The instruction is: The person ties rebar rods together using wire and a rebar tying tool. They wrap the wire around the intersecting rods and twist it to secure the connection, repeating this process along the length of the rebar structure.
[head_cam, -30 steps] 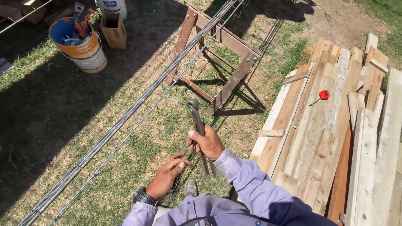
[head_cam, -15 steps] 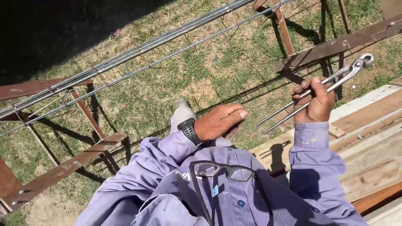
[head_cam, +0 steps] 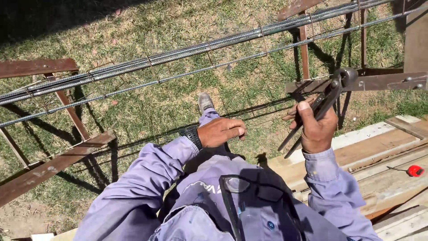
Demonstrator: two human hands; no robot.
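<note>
My right hand (head_cam: 314,128) is shut on a pair of dark metal pincers (head_cam: 329,96), held up with the jaws pointing toward the upper right. My left hand (head_cam: 220,132) hovers in front of my chest, fingers loosely curled, holding nothing; a black watch (head_cam: 192,135) sits on its wrist. Long ribbed steel bars (head_cam: 187,56) tied into a cage run across the view above both hands, resting on rusty metal trestles (head_cam: 62,134). My grey shoe (head_cam: 205,101) stands on the grass below the bars.
A second rusty trestle (head_cam: 374,82) stands at the right, just behind the pincers. Stacked wooden planks (head_cam: 379,151) lie at the lower right with a small red object (head_cam: 415,170) on them. Dry grass (head_cam: 147,102) covers the ground.
The view has swung from a bucket and planks to the bars seen crosswise. My right hand has raised the pincers higher; my left hand has let go and drifted in front of my chest.
</note>
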